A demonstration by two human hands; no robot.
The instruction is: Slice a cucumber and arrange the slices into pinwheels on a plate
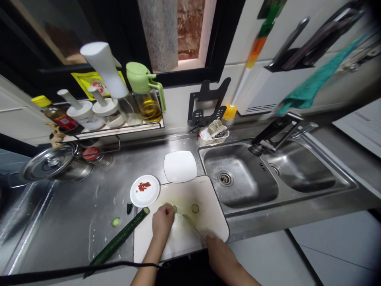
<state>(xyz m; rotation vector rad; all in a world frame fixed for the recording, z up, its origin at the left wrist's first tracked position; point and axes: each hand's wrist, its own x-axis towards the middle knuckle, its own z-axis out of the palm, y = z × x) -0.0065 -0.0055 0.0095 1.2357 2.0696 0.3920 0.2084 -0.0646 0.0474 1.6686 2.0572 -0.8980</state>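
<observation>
My left hand (162, 221) is closed on a short cucumber piece (174, 209), whose pale cut end shows past my fingertips. My right hand (216, 249) is wrapped round the handle of a knife (186, 227). The knife's shiny blade lies beside the cucumber piece, low over the white cutting board (205, 192); whether it touches either is unclear. One thin cucumber slice (195, 208) rests flat on the board. A long dark green cucumber (122, 234), cut at one end, lies across the board's left edge onto the steel counter.
A round plate (152, 197) with chopped red bits and a white square plate (180, 167) sit behind the board. Cucumber scraps (116, 222) lie left. To the right is a double sink (241, 171) with a black faucet (269, 133). A lidded pot (56, 163) stands back left.
</observation>
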